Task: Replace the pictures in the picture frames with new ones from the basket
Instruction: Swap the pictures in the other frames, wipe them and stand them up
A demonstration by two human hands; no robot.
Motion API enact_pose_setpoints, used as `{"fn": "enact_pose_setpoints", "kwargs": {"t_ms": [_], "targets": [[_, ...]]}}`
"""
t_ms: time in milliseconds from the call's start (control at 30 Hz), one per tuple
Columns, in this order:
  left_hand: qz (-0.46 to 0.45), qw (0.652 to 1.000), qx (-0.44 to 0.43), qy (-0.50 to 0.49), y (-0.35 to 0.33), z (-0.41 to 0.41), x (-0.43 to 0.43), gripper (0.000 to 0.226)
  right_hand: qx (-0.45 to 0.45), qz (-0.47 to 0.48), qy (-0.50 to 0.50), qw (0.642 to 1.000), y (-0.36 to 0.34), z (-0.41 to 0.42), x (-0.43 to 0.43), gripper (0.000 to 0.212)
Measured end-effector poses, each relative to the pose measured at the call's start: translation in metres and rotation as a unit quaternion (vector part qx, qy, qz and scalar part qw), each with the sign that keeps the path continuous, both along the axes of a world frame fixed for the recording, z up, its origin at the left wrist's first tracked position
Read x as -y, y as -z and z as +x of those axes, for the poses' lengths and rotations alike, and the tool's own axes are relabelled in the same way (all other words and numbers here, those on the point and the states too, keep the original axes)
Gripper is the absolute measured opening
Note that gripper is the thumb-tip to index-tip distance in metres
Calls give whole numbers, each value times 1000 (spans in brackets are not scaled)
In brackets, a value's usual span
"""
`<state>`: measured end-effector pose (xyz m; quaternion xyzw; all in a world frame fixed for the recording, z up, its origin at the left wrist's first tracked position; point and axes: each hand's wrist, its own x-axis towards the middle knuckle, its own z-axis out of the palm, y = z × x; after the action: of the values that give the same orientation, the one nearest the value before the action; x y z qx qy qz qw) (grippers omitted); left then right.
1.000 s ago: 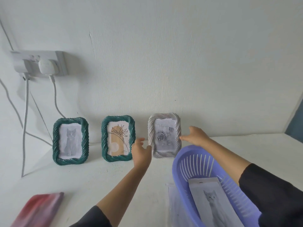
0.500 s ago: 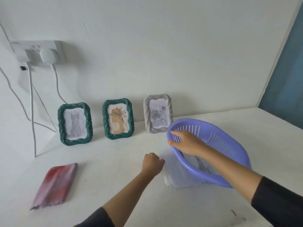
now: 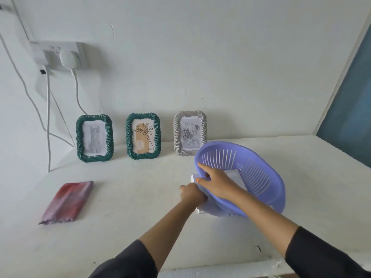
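left hand (image 3: 192, 194) moved onto papers (image 3: 193, 178) under basket (image 3: 261, 177), grip hidden, can't tell | right hand (image 3: 217, 184) grips rim | basket tipped, long axis far-left to near-right

Both arms reached forward in dark sleeves, forearms bare, and the wrists met close together. The right hand (image 3: 217, 182) lay palm down and gripped the near rim of the basket (image 3: 261, 171), forefinger stretched along the rim and thumb tucked below it. The left hand (image 3: 192, 194) sat just beside and below it, knuckles up, fingers curled round the edge of the white sheets (image 3: 193, 178).
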<state>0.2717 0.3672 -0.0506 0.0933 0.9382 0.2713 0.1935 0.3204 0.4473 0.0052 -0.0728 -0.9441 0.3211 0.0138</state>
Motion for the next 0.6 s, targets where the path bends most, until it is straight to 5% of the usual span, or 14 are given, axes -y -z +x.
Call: {"fn": "enact_pose_setpoints", "kwargs": {"t_ms": [267, 533, 600], "targets": [[95, 985, 103, -103, -13, -6, 4, 49, 4, -12, 2, 1000, 3, -2, -3, 61], [161, 971, 147, -100, -16, 0, 1, 10, -2, -21, -3, 1000, 4, -3, -4, 62], [172, 968, 149, -109, -21, 0, 5, 24, -3, -18, -8, 1000, 4, -2, -5, 61]]}}
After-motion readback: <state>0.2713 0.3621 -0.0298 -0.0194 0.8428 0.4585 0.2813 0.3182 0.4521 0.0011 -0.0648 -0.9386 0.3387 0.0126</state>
